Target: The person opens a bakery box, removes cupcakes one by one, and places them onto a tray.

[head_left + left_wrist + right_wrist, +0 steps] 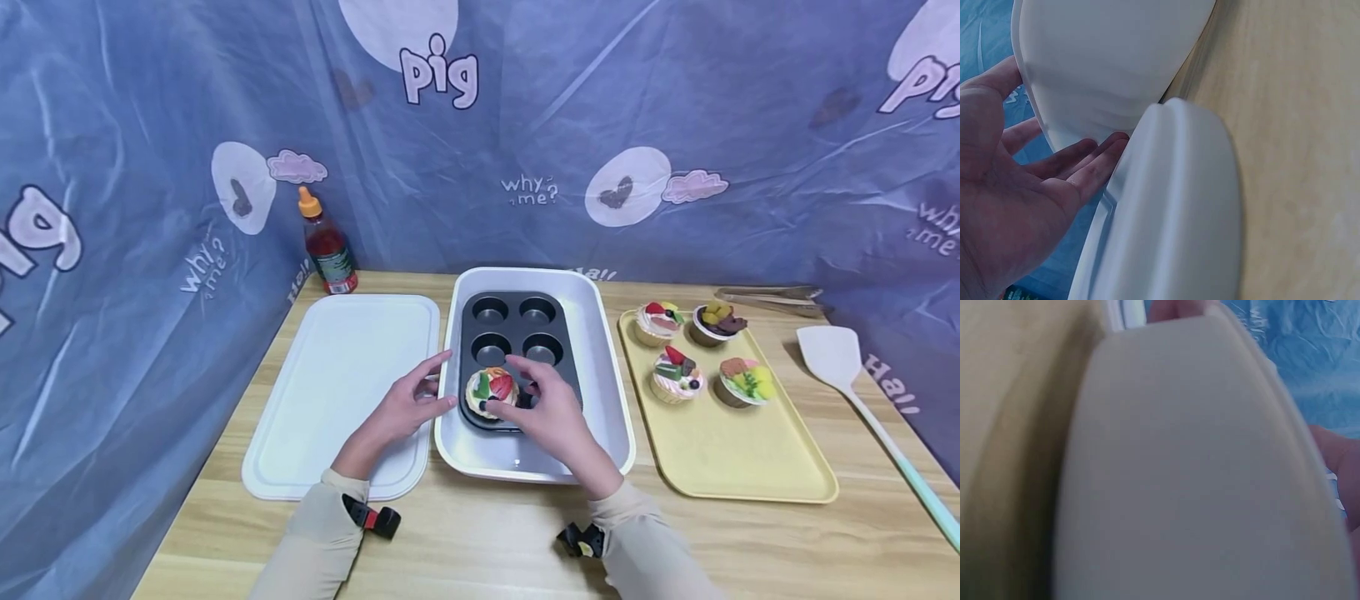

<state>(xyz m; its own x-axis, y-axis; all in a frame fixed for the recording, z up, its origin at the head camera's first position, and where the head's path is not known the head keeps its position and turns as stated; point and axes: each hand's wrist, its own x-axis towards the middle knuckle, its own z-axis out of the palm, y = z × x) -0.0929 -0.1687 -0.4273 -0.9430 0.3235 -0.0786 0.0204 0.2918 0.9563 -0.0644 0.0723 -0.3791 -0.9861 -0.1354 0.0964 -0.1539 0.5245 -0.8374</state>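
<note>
My right hand (551,412) is at a cupcake (492,392) topped with strawberry and green fruit pieces. Its thumb lies over the cupcake's front edge and the index finger bends round the back right side. The cupcake is at the front left cup of a dark muffin pan (517,329), set inside a white deep tray (618,417). My left hand (408,400) is beside the tray's left wall, fingers spread and holding nothing. In the left wrist view, the left fingers (1094,175) show at the tray's outer side. The tray blocks most of the right wrist view.
Left of the deep tray lies a flat white lid or board (341,392). A sauce bottle (330,250) stands behind it. At right a yellow tray (742,458) carries several cupcakes (677,375). Metal tongs (772,300) and a white spatula (831,354) lie beyond it.
</note>
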